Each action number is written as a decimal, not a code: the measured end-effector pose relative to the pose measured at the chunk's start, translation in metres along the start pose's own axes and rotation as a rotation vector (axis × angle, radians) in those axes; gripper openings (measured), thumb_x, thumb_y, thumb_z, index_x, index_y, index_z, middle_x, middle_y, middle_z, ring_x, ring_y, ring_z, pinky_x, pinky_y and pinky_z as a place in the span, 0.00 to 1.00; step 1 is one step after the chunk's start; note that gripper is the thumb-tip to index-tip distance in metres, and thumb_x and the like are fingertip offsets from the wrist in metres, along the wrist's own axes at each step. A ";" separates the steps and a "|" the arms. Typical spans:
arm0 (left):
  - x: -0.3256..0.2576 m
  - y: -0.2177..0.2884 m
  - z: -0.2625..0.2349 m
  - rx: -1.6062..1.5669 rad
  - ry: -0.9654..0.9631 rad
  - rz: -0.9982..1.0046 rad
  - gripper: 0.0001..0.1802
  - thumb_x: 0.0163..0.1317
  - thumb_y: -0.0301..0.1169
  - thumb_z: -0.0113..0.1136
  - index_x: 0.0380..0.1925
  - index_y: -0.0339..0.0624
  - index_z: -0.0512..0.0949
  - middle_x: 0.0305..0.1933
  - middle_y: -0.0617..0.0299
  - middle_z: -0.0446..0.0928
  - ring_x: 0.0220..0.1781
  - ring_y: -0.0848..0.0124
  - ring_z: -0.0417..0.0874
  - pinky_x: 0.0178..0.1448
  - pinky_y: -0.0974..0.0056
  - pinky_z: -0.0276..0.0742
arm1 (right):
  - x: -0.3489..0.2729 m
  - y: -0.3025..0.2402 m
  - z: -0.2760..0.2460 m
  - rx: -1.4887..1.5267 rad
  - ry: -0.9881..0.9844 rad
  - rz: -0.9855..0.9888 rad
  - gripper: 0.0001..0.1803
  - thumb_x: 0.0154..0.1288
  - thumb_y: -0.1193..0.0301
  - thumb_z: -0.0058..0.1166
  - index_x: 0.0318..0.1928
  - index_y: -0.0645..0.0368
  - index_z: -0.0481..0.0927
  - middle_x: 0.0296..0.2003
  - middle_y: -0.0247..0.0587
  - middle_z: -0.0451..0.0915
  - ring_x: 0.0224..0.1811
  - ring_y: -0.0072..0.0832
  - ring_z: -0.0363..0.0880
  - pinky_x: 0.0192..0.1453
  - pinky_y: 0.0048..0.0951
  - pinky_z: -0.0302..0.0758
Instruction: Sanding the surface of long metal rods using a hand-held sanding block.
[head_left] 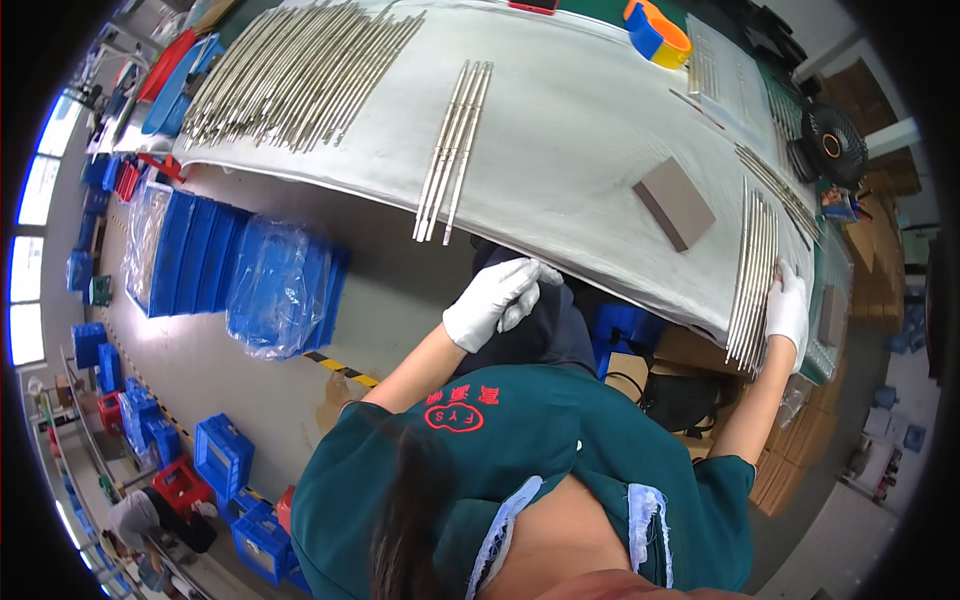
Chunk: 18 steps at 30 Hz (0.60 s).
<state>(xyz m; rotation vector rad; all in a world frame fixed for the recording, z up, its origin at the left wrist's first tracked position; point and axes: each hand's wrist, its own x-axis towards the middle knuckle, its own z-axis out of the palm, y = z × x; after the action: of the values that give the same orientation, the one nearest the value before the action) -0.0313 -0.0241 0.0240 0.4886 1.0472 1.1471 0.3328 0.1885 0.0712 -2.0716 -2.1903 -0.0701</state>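
My right hand (788,308), in a white glove, lies against the right side of a row of thin silvery metal rods (752,285). Its fingers look stretched along the outermost rod, and their undersides are hidden. My left hand (495,302), also gloved in white, hovers in front of the table's near edge with its fingers curled together. Whatever it may hold does not show. Just beyond it, several rods (455,150) lie side by side, their near ends at the table edge. A large spread of similar rods (300,75) covers the far left.
A grey-brown block (674,203) rests on the pale-covered table (560,130). Farther back are an orange and blue tape dispenser (657,35) and, at the right, a black fan (832,145). Blue crates (190,250) stand on the floor at left; cardboard (800,440) lies at right.
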 end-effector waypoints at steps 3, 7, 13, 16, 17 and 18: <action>-0.002 0.000 -0.008 -0.036 0.062 0.023 0.21 0.70 0.42 0.44 0.41 0.32 0.75 0.15 0.71 0.63 0.11 0.86 0.58 0.14 0.79 0.53 | -0.001 -0.001 0.001 -0.008 0.041 -0.033 0.19 0.65 0.70 0.43 0.55 0.51 0.75 0.45 0.54 0.75 0.48 0.47 0.75 0.53 0.39 0.71; -0.004 0.001 -0.020 -0.059 0.110 0.075 0.21 0.70 0.42 0.45 0.40 0.32 0.74 0.15 0.71 0.63 0.11 0.85 0.58 0.14 0.79 0.52 | -0.011 -0.021 -0.013 0.007 0.141 -0.182 0.19 0.64 0.70 0.47 0.55 0.59 0.74 0.50 0.53 0.75 0.51 0.46 0.74 0.56 0.38 0.69; -0.004 0.001 -0.034 -0.118 0.236 0.169 0.25 0.69 0.48 0.43 0.41 0.34 0.74 0.17 0.69 0.67 0.10 0.85 0.60 0.13 0.79 0.54 | -0.048 -0.082 -0.023 0.217 0.085 -0.446 0.26 0.59 0.69 0.55 0.58 0.60 0.70 0.59 0.50 0.68 0.61 0.43 0.66 0.65 0.37 0.61; -0.004 0.006 -0.034 -0.131 0.315 0.189 0.30 0.69 0.55 0.38 0.40 0.35 0.72 0.17 0.69 0.67 0.10 0.85 0.60 0.12 0.79 0.55 | -0.061 -0.109 -0.020 0.334 0.051 -0.584 0.29 0.56 0.67 0.57 0.59 0.59 0.69 0.61 0.51 0.65 0.64 0.45 0.62 0.67 0.40 0.58; -0.003 0.005 -0.035 -0.183 0.334 0.207 0.31 0.68 0.56 0.37 0.39 0.35 0.72 0.16 0.69 0.67 0.10 0.85 0.60 0.12 0.79 0.54 | -0.064 -0.115 -0.017 0.319 0.053 -0.600 0.30 0.55 0.66 0.58 0.59 0.59 0.69 0.62 0.52 0.64 0.65 0.47 0.61 0.68 0.41 0.57; -0.003 0.004 -0.035 -0.236 0.352 0.224 0.32 0.67 0.58 0.37 0.38 0.36 0.72 0.16 0.70 0.67 0.10 0.85 0.60 0.12 0.79 0.54 | -0.065 -0.121 -0.013 0.303 0.053 -0.615 0.30 0.54 0.66 0.58 0.59 0.59 0.69 0.62 0.52 0.63 0.65 0.48 0.59 0.68 0.42 0.56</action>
<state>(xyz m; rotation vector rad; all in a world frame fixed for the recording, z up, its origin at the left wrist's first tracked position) -0.0641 -0.0316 0.0118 0.2233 1.1577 1.5748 0.2168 0.1156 0.0829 -1.1833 -2.5269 0.1387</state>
